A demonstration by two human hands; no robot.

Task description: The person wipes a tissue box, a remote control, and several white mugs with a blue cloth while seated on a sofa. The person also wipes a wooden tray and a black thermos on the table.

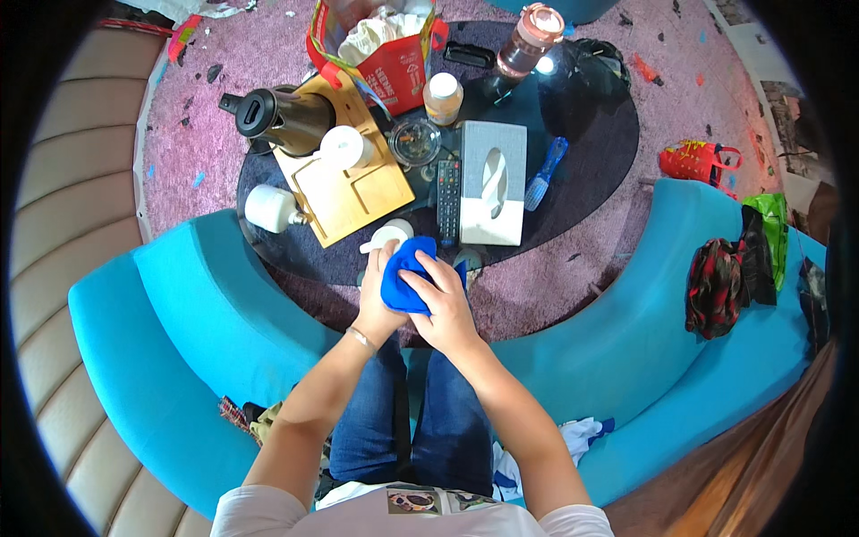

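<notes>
A blue cloth (pixel 407 275) is bunched between my two hands, above the near edge of the dark glass table (pixel 335 265). My right hand (pixel 443 299) presses on the cloth from above with its fingers spread over it. My left hand (pixel 379 295) is at the cloth's left side, its fingers partly hidden behind the cloth. Just beyond my left fingertips is a white cup (pixel 389 233) with its handle to the left; whether the fingers touch it I cannot tell. Beyond it lies a bamboo tray (pixel 362 201) bearing another white cup (pixel 343 149) and a dark metal kettle (pixel 298 124).
A white bottle (pixel 270 209) is left of the tray. Right of it are a glass ashtray (pixel 415 142), a remote control (pixel 448 201), a tissue box (pixel 493 181), a blue brush (pixel 547 174), a lidded jar (pixel 443 99) and a pink-lidded bottle (pixel 530 40). A red bag (pixel 402 74) stands behind.
</notes>
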